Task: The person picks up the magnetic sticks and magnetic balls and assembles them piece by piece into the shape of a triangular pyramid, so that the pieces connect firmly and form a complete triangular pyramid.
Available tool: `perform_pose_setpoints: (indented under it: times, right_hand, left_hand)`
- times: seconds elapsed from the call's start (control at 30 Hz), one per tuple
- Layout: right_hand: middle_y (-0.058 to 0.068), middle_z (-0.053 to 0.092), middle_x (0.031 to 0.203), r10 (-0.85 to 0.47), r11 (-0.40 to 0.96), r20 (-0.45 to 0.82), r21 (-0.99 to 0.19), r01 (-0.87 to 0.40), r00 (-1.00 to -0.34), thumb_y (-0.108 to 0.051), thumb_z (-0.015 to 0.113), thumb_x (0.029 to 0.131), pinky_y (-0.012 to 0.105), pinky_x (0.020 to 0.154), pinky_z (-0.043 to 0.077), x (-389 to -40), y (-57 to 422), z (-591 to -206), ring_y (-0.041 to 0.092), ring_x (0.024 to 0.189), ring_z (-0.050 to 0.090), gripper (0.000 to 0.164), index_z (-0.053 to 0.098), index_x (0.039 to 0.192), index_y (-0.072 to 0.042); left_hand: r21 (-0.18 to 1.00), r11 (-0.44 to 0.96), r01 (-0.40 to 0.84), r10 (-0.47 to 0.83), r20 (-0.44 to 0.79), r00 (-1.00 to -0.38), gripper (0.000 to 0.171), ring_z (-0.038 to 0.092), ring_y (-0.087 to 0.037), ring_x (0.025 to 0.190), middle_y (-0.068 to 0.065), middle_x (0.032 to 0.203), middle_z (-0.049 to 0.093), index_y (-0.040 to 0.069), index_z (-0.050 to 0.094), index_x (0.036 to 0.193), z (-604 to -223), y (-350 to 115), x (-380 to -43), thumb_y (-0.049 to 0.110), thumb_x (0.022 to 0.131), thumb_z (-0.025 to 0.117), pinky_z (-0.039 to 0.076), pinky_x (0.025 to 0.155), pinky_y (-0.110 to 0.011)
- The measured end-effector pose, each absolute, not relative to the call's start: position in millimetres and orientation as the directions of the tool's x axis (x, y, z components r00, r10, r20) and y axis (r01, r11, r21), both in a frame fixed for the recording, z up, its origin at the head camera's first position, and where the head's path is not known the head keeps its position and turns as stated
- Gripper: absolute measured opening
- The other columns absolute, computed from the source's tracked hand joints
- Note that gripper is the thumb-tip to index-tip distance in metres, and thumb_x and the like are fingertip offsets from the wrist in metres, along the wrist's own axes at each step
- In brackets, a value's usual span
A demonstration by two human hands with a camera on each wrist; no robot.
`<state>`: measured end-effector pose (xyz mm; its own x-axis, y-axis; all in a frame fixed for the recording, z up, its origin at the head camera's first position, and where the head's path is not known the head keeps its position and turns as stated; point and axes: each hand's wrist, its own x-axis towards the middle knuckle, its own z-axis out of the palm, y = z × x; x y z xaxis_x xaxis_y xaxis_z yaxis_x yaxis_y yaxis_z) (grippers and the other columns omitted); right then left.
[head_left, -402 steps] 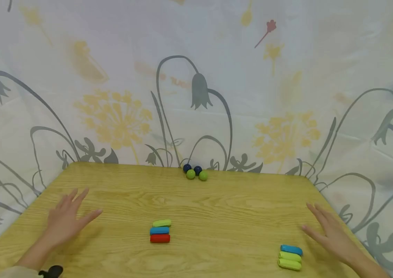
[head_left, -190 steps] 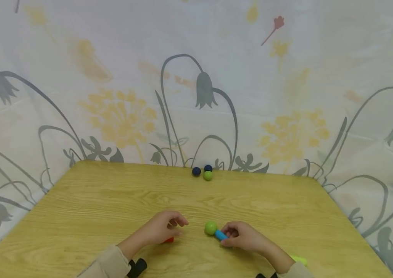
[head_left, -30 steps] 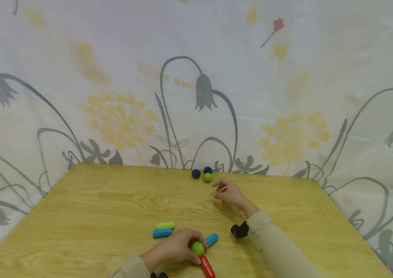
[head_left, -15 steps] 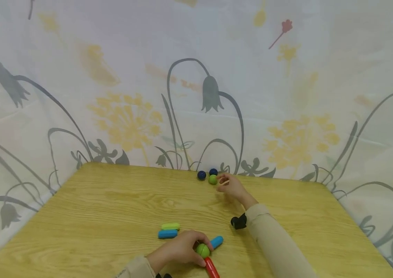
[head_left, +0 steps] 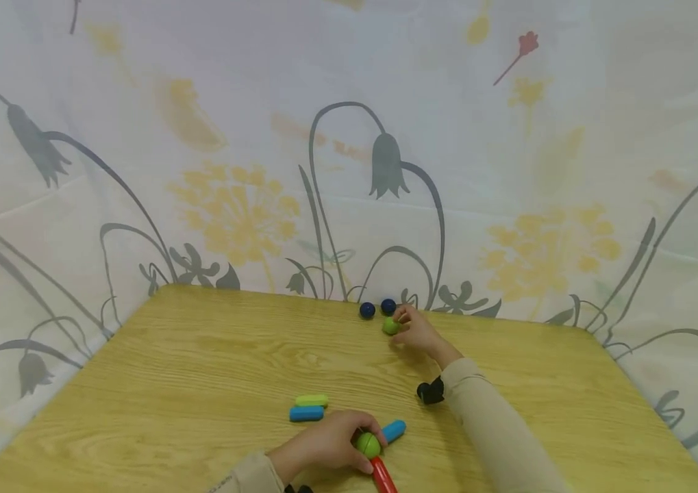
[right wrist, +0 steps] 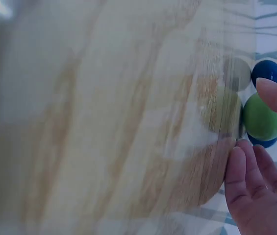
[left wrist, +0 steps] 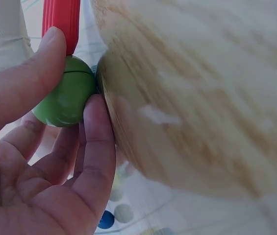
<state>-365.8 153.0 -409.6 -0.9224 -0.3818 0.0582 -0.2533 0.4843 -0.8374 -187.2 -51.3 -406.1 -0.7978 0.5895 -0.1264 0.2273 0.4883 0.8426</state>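
Since the head frame half a second back, the far green ball (head_left: 390, 326) has come slightly nearer, a wider gap showing between it and the right navy ball (head_left: 388, 306); the right hand (head_left: 419, 334) has closed in around it.

Left to right: left blue stick (head_left: 306, 413) and lime stick (head_left: 312, 400) lie side by side, lower centre. Left hand (head_left: 327, 444), just right of them, pinches the near green ball (head_left: 368, 446), thumb against fingertips. In the left-wrist view the thumb tip also overlaps the end of the red stick (head_left: 383, 476), which meets the ball and runs to the bottom edge. Right blue stick (head_left: 394, 431) slants up and right from the fingertips; its join to the ball is hidden.

Left navy ball (head_left: 367, 311) and right navy ball sit mid-frame, back edge of the table (head_left: 231, 356). Far green ball lies in front of the right one, within the right hand's bent fingers. Right-wrist view: thumb crosses its upper right, fingertips bunched at its underside; a pinch, I judge, firmness unseen.

Handling, by guess: balls light, hard, glossy, apt to roll and slip; best held round the widest part, thumb opposite fingertips
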Motion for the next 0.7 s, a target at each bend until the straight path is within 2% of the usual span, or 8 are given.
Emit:
perform_pose_setpoints:
  times: [0.1, 0.2, 0.33, 0.43, 0.7]
  right_hand:
    - [0.03, 0.039, 0.123, -0.404, 0.5, 0.042, -0.826, -0.259, -0.914, 0.008, 0.069, 0.077, 0.045, 0.08, 0.047, -362.2, 157.3, -408.9, 0.046, 0.109, 0.046, 0.047, 0.044, 0.116, 0.005]
    - [0.028, 0.045, 0.121, -0.435, 0.552, 0.029, -0.781, -0.292, -0.9, 0.005, 0.07, 0.077, 0.043, 0.079, 0.048, -355.5, 161.2, -407.4, 0.044, 0.107, 0.048, 0.047, 0.051, 0.119, 0.004]
    - [0.02, 0.054, 0.112, -0.468, 0.575, 0.036, -0.746, -0.335, -0.883, 0.002, 0.071, 0.077, 0.037, 0.073, 0.048, -344.6, 164.8, -407.6, 0.033, 0.095, 0.054, 0.035, 0.06, 0.11, 0.002]
    - [0.014, 0.057, 0.106, -0.497, 0.567, 0.041, -0.741, -0.36, -0.867, 0.0, 0.072, 0.076, 0.034, 0.072, 0.048, -335.1, 166.2, -408.1, 0.025, 0.089, 0.055, 0.033, 0.062, 0.108, 0.002]
    - [0.008, 0.057, 0.101, -0.546, 0.533, 0.009, -0.768, -0.356, -0.838, -0.004, 0.074, 0.077, 0.031, 0.068, 0.049, -304.8, 172.3, -404.1, 0.019, 0.081, 0.058, 0.032, 0.062, 0.106, 0.0]
  left_hand:
    - [0.843, 0.484, 0.234, 0.594, -0.119, -0.796, 0.024, 0.049, -0.003, 0.082, 0.014, 0.092, 0.058, 0.018, 0.067, 0.093, -405.9, -50.3, -186.6, 0.003, 0.075, 0.076, 0.04, 0.077, -0.024]
    - [0.842, 0.482, 0.241, 0.597, -0.115, -0.794, 0.024, 0.049, -0.003, 0.083, 0.013, 0.092, 0.058, 0.018, 0.066, 0.093, -406.0, -49.9, -185.6, 0.003, 0.075, 0.076, 0.04, 0.077, -0.024]
    - [0.83, 0.496, 0.254, 0.59, -0.108, -0.8, 0.024, 0.049, -0.003, 0.083, 0.013, 0.094, 0.058, 0.019, 0.065, 0.092, -405.3, -49.2, -184.7, 0.004, 0.075, 0.076, 0.04, 0.078, -0.024]
    - [0.818, 0.511, 0.264, 0.583, -0.104, -0.806, 0.024, 0.048, -0.004, 0.082, 0.013, 0.093, 0.057, 0.019, 0.065, 0.092, -404.7, -49.3, -183.8, 0.005, 0.076, 0.076, 0.04, 0.076, -0.025]
    - [0.806, 0.515, 0.293, 0.593, -0.088, -0.8, 0.023, 0.047, -0.004, 0.078, 0.013, 0.091, 0.056, 0.018, 0.063, 0.092, -405.6, -49.1, -182.1, 0.005, 0.077, 0.074, 0.039, 0.072, -0.023]
